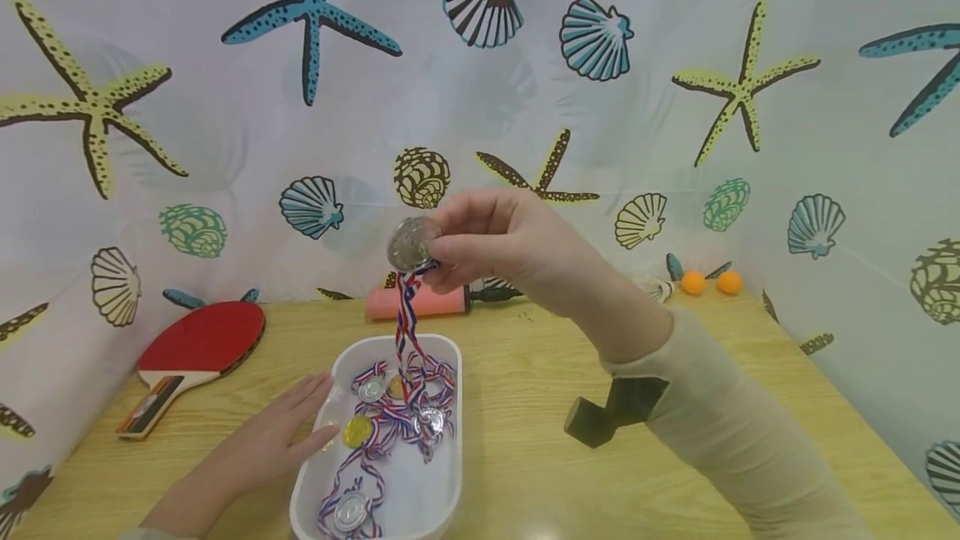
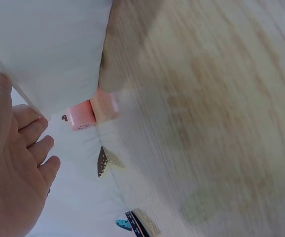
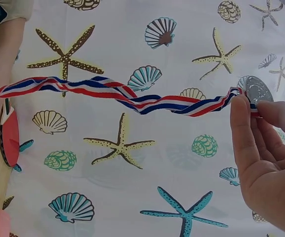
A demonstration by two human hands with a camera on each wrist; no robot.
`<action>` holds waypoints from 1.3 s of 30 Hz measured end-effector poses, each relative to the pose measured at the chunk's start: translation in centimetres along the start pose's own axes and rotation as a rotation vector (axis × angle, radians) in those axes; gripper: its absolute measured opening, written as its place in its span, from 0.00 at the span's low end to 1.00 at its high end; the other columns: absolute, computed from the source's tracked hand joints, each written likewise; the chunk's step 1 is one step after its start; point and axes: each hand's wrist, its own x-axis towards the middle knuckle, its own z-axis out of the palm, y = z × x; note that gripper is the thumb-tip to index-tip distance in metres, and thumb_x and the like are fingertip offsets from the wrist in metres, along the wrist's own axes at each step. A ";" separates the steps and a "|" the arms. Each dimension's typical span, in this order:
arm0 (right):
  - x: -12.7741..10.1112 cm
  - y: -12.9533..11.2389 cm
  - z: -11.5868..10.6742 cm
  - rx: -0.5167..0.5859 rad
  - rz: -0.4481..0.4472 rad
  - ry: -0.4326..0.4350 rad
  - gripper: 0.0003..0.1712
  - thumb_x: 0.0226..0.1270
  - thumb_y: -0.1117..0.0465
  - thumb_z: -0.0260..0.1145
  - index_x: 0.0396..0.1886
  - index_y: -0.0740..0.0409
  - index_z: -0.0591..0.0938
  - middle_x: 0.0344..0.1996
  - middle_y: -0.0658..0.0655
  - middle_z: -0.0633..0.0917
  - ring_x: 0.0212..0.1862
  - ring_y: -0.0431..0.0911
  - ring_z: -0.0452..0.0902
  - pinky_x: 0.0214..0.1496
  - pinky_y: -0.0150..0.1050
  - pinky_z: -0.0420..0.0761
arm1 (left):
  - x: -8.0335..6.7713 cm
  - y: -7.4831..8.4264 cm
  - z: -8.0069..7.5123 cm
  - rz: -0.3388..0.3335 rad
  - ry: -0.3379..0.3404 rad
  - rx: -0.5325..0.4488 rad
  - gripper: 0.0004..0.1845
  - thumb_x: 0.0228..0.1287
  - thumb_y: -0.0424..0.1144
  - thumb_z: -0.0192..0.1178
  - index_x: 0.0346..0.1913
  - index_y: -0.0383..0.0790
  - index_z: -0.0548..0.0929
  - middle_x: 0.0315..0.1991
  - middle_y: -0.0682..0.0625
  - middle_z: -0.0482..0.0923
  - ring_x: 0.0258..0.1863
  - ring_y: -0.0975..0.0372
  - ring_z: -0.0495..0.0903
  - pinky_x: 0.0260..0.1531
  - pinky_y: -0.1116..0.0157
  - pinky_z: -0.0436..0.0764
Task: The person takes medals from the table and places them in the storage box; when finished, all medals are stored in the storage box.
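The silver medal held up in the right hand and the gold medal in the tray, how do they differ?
The silver medal is silver-coloured and held in the air, pinched by the right hand, its ribbon hanging down. The gold medal is yellow and lies flat in the white tray, untouched. Both are round.

**Other things on the worktop**

A red paddle (image 1: 198,340) lies at the left. A pink pump (image 1: 420,301) lies in the middle at the back. Two orange balls (image 1: 709,282) sit at the upper right. A sea-star curtain (image 1: 225,107) hangs behind.
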 end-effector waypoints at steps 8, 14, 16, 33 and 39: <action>-0.3 2.5 0.1 -0.064 0.126 -0.065 0.05 0.61 0.74 0.59 0.37 0.71 0.78 0.31 0.60 0.82 0.30 0.47 0.80 0.41 0.49 0.80 | 0.0 -0.2 0.2 0.016 0.020 0.005 0.40 0.63 0.59 0.51 0.68 0.32 0.60 0.67 0.35 0.55 0.65 0.41 0.53 0.57 0.41 0.59; -0.7 6.3 0.3 -0.083 0.285 -0.097 0.07 0.61 0.72 0.60 0.38 0.74 0.77 0.31 0.58 0.83 0.29 0.45 0.80 0.43 0.48 0.80 | 0.0 -0.4 0.3 0.019 0.028 0.008 0.40 0.63 0.59 0.51 0.67 0.32 0.60 0.67 0.35 0.56 0.65 0.41 0.53 0.57 0.41 0.59; -0.8 7.6 0.3 -0.094 0.327 -0.109 0.08 0.61 0.72 0.61 0.38 0.74 0.77 0.30 0.57 0.83 0.28 0.45 0.80 0.42 0.47 0.80 | 0.0 -0.3 0.3 0.016 0.025 0.007 0.40 0.63 0.59 0.51 0.68 0.33 0.60 0.67 0.35 0.55 0.65 0.41 0.53 0.57 0.41 0.59; -1.6 14.6 1.0 -0.414 0.480 -0.230 0.02 0.59 0.72 0.62 0.30 0.66 0.82 0.22 0.55 0.82 0.24 0.43 0.78 0.29 0.36 0.82 | -0.1 -0.2 0.2 0.016 0.036 0.003 0.39 0.63 0.58 0.52 0.68 0.33 0.60 0.67 0.35 0.56 0.65 0.41 0.54 0.56 0.40 0.60; -1.7 16.1 1.5 -0.453 0.529 -0.298 0.04 0.60 0.72 0.62 0.27 0.63 0.81 0.20 0.54 0.81 0.21 0.42 0.77 0.27 0.34 0.81 | -0.1 -0.3 0.3 0.025 0.046 0.013 0.39 0.63 0.58 0.52 0.67 0.33 0.61 0.67 0.36 0.56 0.64 0.41 0.54 0.56 0.41 0.60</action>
